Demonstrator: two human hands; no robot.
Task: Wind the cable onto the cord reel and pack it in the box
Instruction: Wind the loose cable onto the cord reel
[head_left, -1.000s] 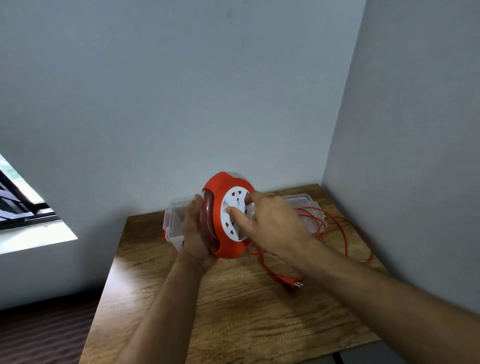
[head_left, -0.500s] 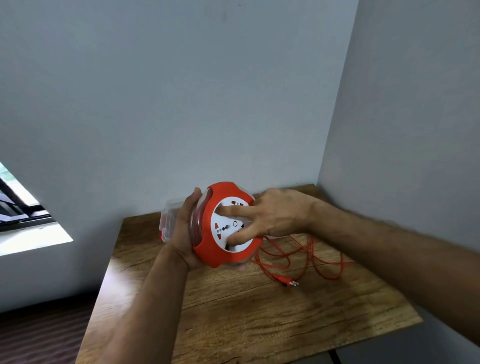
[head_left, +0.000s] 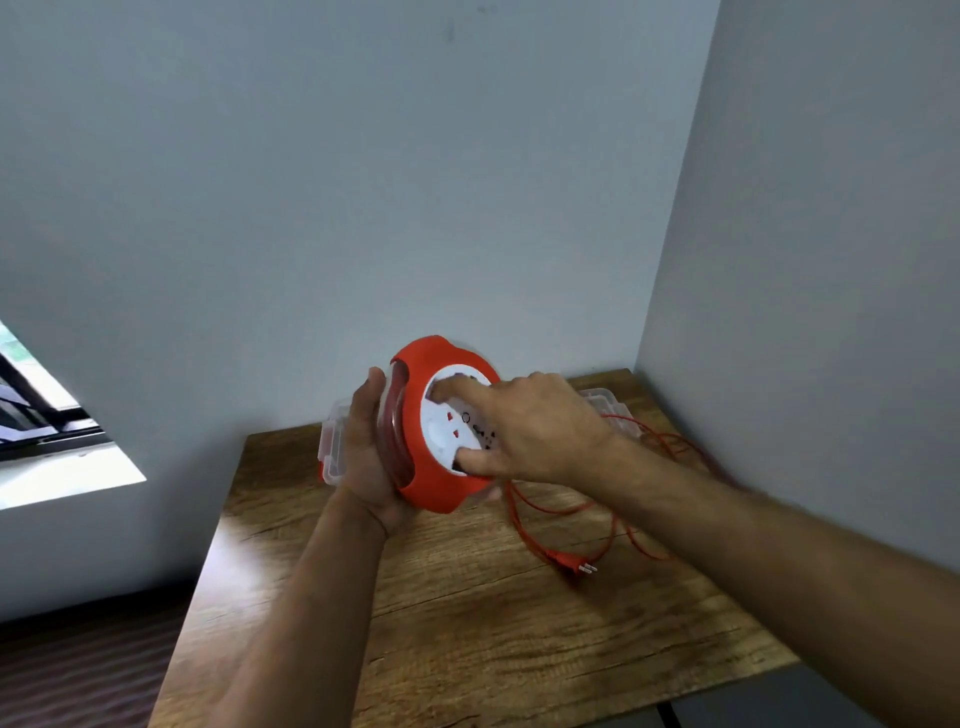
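The round orange cord reel (head_left: 422, 467) with a white socket face is held upright above the table. My left hand (head_left: 366, 457) grips its back and rim from the left. My right hand (head_left: 524, 428) presses on the white face, index finger and thumb dug into its recesses. The loose orange cable (head_left: 597, 512) trails from under the reel in loops over the table to the right, ending in a plug (head_left: 571, 563). The clear plastic box (head_left: 332, 447) sits behind the reel, mostly hidden by it and my hands.
The wooden table (head_left: 467, 634) stands in a corner, with grey walls behind and to the right. Its left and front edges drop to a dark floor. A window sill shows at the far left.
My right hand has turned on the white face, its fingers shifting round from the middle to the top and bottom. The cable loops on the table have shifted. The reel sits slightly higher.
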